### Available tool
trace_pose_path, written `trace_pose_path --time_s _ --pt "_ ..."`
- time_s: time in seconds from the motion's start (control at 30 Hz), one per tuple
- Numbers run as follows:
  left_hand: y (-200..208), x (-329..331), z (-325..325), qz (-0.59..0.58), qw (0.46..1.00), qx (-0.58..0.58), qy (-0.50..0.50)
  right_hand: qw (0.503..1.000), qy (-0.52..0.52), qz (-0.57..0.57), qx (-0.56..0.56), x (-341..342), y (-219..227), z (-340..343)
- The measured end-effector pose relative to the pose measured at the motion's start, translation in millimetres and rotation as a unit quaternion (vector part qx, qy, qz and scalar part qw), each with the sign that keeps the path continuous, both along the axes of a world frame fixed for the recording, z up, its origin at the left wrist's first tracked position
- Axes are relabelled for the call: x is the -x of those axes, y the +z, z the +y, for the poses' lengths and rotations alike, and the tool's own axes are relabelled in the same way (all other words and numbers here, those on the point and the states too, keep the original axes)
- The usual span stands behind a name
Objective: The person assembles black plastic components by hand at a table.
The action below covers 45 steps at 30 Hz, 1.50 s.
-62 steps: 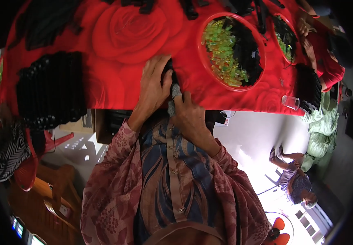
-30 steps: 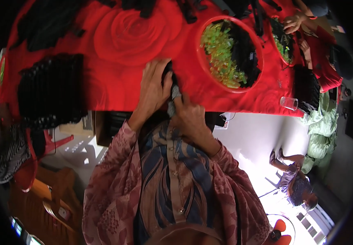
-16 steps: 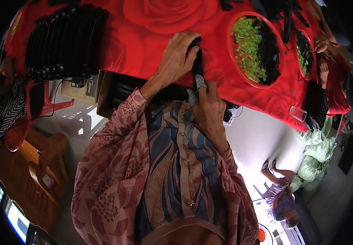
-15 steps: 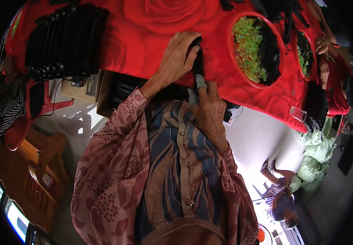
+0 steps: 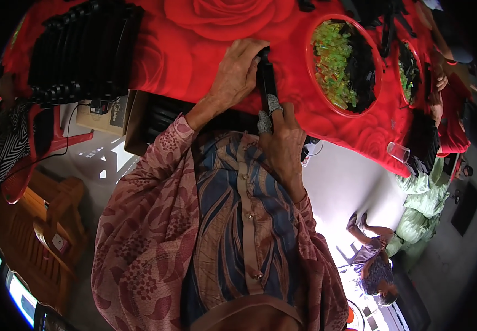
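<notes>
So, nearest me: my right hand (image 5: 285,135) is closed up, fingertips in grey wraps (image 5: 274,103) pinching the near end of a black strip (image 5: 268,80). The strip sits between my hands at the cloth's (image 5: 194,66) front edge. My left hand (image 5: 236,71) is curled round the far end, thumb along the side; can't tell how hard either one squeezes. Imo the trick is a firm left grip, wrists loose, strip straight, wrapped tips doing the pressing. Bowl (image 5: 354,115) is off to the right, near enough but clear of my elbow, I reckon. Second bowl (image 5: 415,98) is farther out.
</notes>
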<state>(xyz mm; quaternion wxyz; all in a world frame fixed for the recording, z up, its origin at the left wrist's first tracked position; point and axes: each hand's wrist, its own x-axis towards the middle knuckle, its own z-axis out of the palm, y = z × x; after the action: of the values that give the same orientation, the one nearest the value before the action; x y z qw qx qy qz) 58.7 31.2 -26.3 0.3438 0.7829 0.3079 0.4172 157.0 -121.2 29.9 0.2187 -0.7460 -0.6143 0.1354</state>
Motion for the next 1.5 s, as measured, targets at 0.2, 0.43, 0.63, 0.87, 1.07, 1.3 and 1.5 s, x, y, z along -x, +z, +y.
trace_pose_path --time_s 0.2,0.43,0.63,0.87,1.07,1.3,1.5 --pt "-1 1 0 -0.005 1.000 -0.011 -0.001 0.996 0.057 0.067 0.003 -22 4 10" --pt "-1 2 -1 0.009 1.000 -0.018 0.004 0.988 0.104 0.106 0.047 -58 23 48" --pt "2 1 -2 0.024 1.000 0.006 0.002 0.983 0.171 -0.026 0.065 -51 22 57" --pt "0 2 0 0.126 0.983 -0.130 -0.030 0.981 0.153 -0.039 0.109 -39 15 56" --pt "-2 1 -2 0.113 0.991 -0.057 -0.040 0.982 0.159 -0.016 0.097 -42 15 60" --pt "-3 1 -3 0.106 0.993 -0.047 -0.034 0.986 0.137 -0.025 0.086 -37 18 54" --pt "-3 2 -3 0.090 0.995 -0.042 -0.031 0.989 0.134 0.045 0.048 -53 21 24"
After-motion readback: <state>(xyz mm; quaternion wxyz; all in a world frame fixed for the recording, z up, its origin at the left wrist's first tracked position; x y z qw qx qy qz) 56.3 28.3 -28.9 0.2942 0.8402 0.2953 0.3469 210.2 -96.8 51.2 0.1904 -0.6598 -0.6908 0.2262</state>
